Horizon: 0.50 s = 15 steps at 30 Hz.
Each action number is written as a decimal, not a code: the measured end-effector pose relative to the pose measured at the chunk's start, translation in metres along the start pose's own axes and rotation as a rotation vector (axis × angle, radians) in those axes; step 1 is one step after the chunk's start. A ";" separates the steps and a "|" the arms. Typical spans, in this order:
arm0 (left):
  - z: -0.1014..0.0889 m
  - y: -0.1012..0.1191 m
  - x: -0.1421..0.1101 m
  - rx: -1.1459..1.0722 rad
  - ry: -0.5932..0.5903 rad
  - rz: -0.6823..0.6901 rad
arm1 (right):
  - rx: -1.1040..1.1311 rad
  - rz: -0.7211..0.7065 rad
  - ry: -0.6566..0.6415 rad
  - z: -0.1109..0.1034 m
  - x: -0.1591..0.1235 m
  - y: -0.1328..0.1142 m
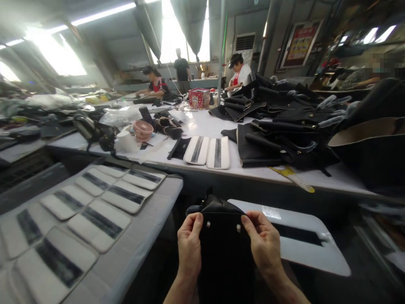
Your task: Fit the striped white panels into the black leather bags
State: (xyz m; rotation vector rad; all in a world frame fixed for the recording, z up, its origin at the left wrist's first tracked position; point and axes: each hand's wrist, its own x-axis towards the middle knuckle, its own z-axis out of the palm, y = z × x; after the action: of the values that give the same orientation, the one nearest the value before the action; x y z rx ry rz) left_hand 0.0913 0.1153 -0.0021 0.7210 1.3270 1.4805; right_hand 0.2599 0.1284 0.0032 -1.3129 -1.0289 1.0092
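Between my two hands a black bag hangs upright in front of me, its top edge stretched between them. My left hand pinches the upper left corner with thumb and fingers. At the upper right corner my right hand grips the same edge. Two small pale metal-looking bits show on the bag's face just below that edge. Behind the right hand lies a white rounded panel with a black strip along it. The bag's lower part runs out of the bottom of the view.
Several pale panels with dark strips cover a side table at left. On the long white table are two more panels, a pink fan, piled black bags and a yellow tool. Several people are farther back.
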 end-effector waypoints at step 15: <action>-0.020 0.039 0.005 0.181 -0.184 0.020 | 0.008 0.073 -0.060 0.001 0.000 -0.021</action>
State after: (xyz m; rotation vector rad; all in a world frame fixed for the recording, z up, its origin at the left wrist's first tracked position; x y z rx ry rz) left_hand 0.0612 0.1152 0.0302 0.9667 1.3252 1.2867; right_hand 0.2586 0.1287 0.0237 -1.3280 -1.0276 1.1125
